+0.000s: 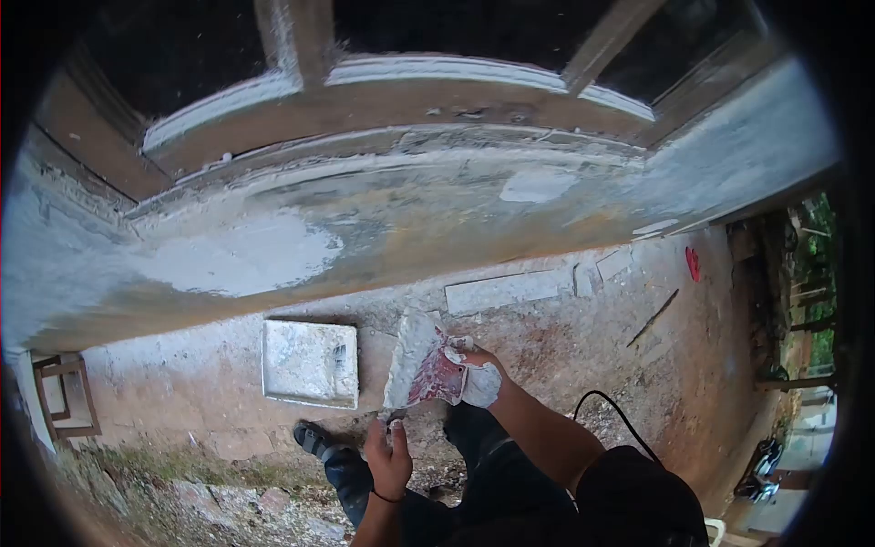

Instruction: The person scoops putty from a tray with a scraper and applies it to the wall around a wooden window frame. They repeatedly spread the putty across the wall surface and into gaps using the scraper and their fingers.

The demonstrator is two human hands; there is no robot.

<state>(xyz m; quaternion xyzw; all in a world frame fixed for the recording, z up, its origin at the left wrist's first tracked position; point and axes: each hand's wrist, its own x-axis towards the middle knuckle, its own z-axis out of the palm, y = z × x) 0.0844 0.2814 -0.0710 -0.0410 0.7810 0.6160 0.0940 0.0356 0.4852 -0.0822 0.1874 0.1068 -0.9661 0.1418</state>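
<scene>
My right hand (482, 374) has its fingers wrapped round a red plastic putty spatula (439, 372), with white smears on hand and tool. Thick white putty (406, 357) covers the spatula's broad left edge. Just below its lower corner, my left hand (390, 456) is closed, thumb and fingers pinching a small dark tool (393, 417) that is mostly hidden. To the left on the ground lies a square white tray (311, 399), its inside streaked with white. White putty patches (260, 253) show on the wall ahead.
A window frame (437, 102) runs above the weathered wall (419, 219). Pale flat slabs (506, 292) and a stick (653, 317) lie along the ground at right, with a red object (693, 263) beyond. A wooden frame (68, 397) stands far left; a black cable (620, 415) loops by my right arm.
</scene>
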